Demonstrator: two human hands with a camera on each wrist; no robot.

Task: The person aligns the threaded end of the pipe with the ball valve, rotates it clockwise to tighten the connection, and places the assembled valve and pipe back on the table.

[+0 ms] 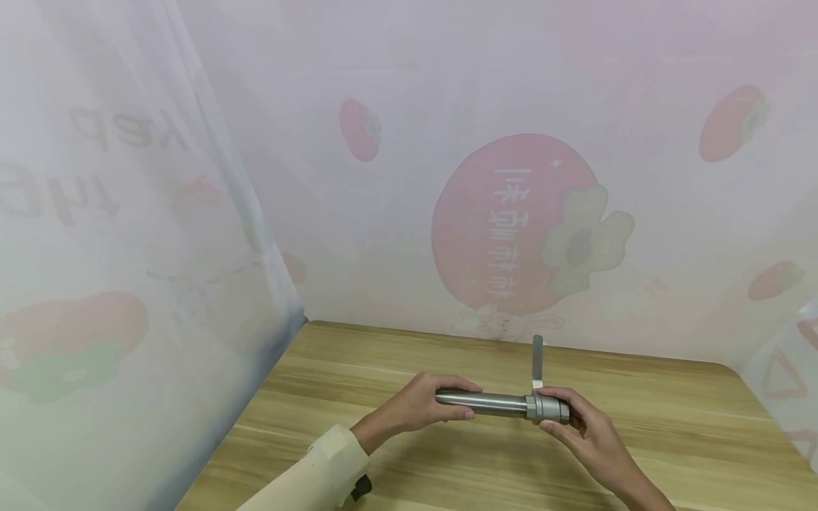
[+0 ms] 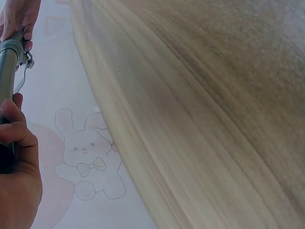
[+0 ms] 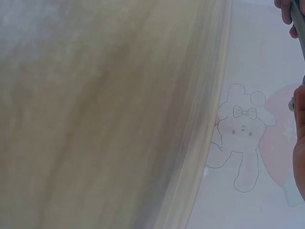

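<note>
A grey metal cylinder tool (image 1: 501, 404) is held level above the wooden table (image 1: 396, 447), a thin flat metal blade (image 1: 537, 362) standing up from its right end. My left hand (image 1: 422, 404) grips the smooth left end of the tube. My right hand (image 1: 565, 419) grips the thicker collar at the right end. In the left wrist view the tube (image 2: 7, 71) runs up the left edge, with my left hand (image 2: 16, 157) wrapped round it and the other hand's fingers (image 2: 19, 19) at the top. The right wrist view shows only a sliver of the tube (image 3: 300, 28) and the right hand (image 3: 299, 143).
A translucent curtain printed with red fruit (image 1: 511, 227) and a rabbit (image 3: 243, 133) hangs behind the table; another panel (image 1: 115, 270) closes the left side. My left arm wears a cream sleeve (image 1: 313, 475). The table's far right corner (image 1: 728, 369) is rounded.
</note>
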